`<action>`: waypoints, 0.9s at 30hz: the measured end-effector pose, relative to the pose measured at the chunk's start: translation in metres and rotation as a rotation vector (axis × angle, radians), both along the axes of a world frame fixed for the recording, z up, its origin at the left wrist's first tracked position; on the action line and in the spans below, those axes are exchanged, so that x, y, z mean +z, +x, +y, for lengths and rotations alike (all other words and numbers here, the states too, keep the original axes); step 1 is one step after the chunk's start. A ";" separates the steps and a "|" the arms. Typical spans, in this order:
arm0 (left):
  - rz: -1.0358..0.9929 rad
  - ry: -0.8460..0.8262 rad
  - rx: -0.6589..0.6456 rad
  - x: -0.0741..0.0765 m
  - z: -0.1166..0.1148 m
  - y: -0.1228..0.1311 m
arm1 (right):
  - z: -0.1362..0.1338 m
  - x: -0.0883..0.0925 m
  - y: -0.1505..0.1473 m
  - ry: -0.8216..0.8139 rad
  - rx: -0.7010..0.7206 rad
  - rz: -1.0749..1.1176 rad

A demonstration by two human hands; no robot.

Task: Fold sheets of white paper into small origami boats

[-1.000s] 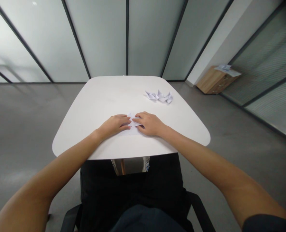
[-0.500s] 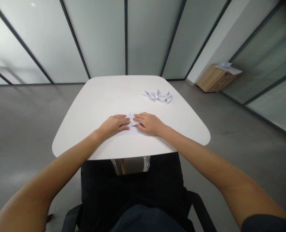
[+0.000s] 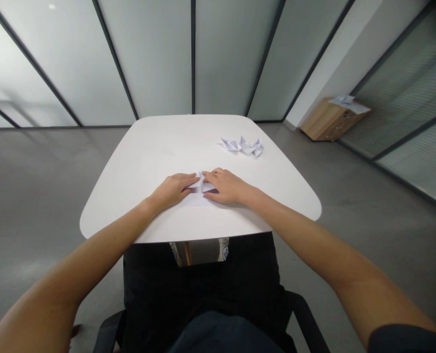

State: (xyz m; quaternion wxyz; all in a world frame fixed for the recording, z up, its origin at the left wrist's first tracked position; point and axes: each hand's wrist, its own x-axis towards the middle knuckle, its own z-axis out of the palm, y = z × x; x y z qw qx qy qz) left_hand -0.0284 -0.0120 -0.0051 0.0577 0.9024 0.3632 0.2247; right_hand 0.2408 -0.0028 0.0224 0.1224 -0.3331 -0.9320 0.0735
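Observation:
A partly folded sheet of white paper [image 3: 193,200] lies near the front of the white table, its upper corners folded in towards the middle. My left hand [image 3: 171,189] grips the folded part from the left, thumb below and fingers above. From the right, my right hand [image 3: 227,186] holds the other flap between thumb and fingers, and the flap stands slightly raised. Both hands cover much of the sheet. Further back on the right, several folded white paper pieces [image 3: 243,146] sit close together in a row.
The white table [image 3: 159,147] has rounded corners. A wooden cabinet [image 3: 322,120] with paper on top stands on the floor at the back right. Frosted glass panels [image 3: 159,59] rise behind the table. Chair armrests flank my lap.
My right thumb has moved left and slightly up, and the fingers have shifted with it. The folded flaps are lifted a little more. My left thumb has come up closer to its fingers.

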 end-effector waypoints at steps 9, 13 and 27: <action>0.041 0.122 -0.094 -0.001 0.000 0.000 | 0.009 0.006 -0.004 -0.024 -0.008 -0.097; 0.061 0.152 -0.124 0.000 0.000 0.001 | 0.008 0.005 -0.004 -0.025 -0.026 -0.130; 0.075 0.125 -0.174 0.008 -0.004 0.003 | 0.006 -0.001 0.000 -0.001 0.003 -0.128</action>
